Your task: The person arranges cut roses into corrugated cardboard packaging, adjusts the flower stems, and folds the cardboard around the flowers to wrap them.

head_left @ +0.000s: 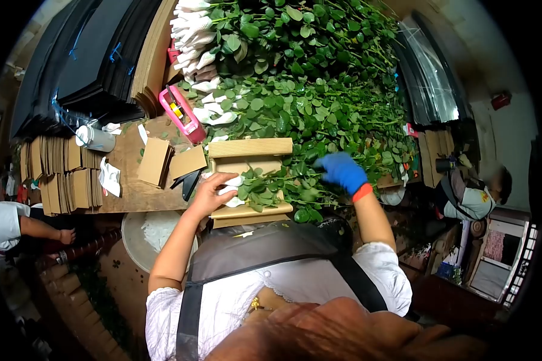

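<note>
Blue on the glove (343, 171), right of centre. Green across the leafy stems (331, 99), upper middle. Ribbed tan on the central cardboard (251, 147).

Light, probably from overhead, falls brightest on the brown wooden table (123, 157) and glares white off the shiny clear plastic sheeting (432, 67) along its right edge, while the brown floor (117, 265) below its near edge lies dim. The blue-gloved right hand (341, 171) is blurred, and fisheye distortion bows the tall black cardboard stacks (96, 69) at the table's far left corner.
</note>
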{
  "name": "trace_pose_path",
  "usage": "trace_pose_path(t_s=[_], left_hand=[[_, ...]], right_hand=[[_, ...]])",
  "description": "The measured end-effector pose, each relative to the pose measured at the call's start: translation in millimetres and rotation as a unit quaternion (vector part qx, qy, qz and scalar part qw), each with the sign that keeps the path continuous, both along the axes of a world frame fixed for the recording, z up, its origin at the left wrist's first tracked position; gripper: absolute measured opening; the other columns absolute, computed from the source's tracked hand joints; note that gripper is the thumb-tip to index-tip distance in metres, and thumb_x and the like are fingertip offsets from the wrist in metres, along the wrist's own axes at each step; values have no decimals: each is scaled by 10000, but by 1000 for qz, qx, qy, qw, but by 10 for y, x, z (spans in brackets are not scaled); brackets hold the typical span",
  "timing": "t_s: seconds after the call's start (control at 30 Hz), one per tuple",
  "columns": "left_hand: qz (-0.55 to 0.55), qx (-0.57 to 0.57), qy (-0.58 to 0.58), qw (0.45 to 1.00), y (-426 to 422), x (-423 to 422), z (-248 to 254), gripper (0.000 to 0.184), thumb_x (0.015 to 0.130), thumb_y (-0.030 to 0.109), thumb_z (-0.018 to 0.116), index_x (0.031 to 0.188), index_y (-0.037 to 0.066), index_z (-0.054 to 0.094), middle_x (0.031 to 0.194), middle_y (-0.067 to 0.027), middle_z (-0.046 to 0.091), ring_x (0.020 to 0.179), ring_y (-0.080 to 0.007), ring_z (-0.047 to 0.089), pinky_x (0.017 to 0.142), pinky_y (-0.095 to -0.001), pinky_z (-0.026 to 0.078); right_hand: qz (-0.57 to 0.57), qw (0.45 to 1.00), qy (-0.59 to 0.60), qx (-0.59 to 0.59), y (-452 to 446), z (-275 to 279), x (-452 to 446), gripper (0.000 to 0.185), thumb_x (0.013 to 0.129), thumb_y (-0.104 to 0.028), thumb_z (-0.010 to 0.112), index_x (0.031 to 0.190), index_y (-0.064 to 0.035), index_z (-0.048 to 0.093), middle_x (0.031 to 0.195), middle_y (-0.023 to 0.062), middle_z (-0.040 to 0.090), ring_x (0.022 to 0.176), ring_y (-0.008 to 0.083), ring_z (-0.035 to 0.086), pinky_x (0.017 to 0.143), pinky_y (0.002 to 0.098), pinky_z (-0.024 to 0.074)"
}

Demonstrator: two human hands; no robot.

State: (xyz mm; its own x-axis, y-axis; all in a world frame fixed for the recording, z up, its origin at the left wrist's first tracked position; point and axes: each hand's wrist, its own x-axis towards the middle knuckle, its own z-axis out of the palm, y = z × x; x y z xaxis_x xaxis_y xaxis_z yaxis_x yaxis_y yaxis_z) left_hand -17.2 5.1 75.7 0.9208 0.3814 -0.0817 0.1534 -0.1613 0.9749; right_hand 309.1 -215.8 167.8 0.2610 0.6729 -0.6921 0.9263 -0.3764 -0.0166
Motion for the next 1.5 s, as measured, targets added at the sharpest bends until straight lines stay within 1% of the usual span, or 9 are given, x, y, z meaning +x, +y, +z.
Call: trace_pose_path(t_s=[0.2,0.3,0.47,0.67,0.83,1.0,1.17,1.37,1.5], left_hand=[[23,75,11,997,29,127,112,321,824,151,787,1105,52,669,1008,-85,624,881,-231,667,785,-339,570],[34,188,28,981,22,157,58,283,853,209,756,1096,84,683,992,-106,631,834,-295,655,714,-371,534],[63,207,-2,976,-72,172,120,196,861,176,727,1039,95,720,894,-89,592,826,-280,630,759,-392,506],[89,82,31,992,-85,175,-22,194,835,137,760,1017,82,721,1038,-109,680,856,-241,653,746,-348,512],[143,78,-40,986,-97,168,-185,627,811,161,808,1345,86,488,1125,-116,656,929,-223,662,802,-335,542],[92,99,2,991,-37,195,-106,521,802,149,805,1268,112,575,1068,-105,594,935,-234,627,813,-343,539],[84,139,9,987,-47,234,31,476,815,194,779,1235,100,575,1083,-128,587,982,-302,626,829,-401,528],[73,180,42,980,-6,252,49,484,819,245,773,1211,45,571,1059,-167,633,947,-341,664,788,-417,531],[69,152,62,984,11,258,1,495,822,258,773,1225,54,569,1065,-166,643,936,-339,662,793,-416,534]], right_hand=[[-9,808,-171,563,1431,-747,959,213,875,-285,619,1051,-174,668,990,111,701,905,351,663,842,469,518],[-30,941,-216,258,1838,-992,1196,250,837,-234,658,1077,-166,681,1035,100,701,936,342,653,867,460,511],[48,733,-245,633,1358,357,671,326,771,-103,710,1092,-157,689,1183,69,651,1106,292,577,940,416,473],[9,876,47,479,112,521,335,238,888,-154,669,1126,-160,682,947,102,701,848,331,649,779,423,527],[-62,967,-40,243,-531,-135,114,243,893,-216,658,1133,-214,694,1090,68,709,996,274,667,830,418,535],[20,986,-115,116,-234,64,60,243,850,-235,672,1085,-271,721,1035,68,703,987,284,654,881,420,524],[-85,856,-174,480,684,-405,928,238,857,-215,621,1083,-198,693,962,115,713,890,340,682,783,453,547],[-105,911,-264,300,1294,-755,1305,265,811,-293,696,1017,-127,672,1013,123,686,1006,320,641,869,415,508],[-86,746,-153,642,1064,-118,1167,265,865,-337,661,1019,-121,665,1029,129,682,985,347,642,867,437,512]])
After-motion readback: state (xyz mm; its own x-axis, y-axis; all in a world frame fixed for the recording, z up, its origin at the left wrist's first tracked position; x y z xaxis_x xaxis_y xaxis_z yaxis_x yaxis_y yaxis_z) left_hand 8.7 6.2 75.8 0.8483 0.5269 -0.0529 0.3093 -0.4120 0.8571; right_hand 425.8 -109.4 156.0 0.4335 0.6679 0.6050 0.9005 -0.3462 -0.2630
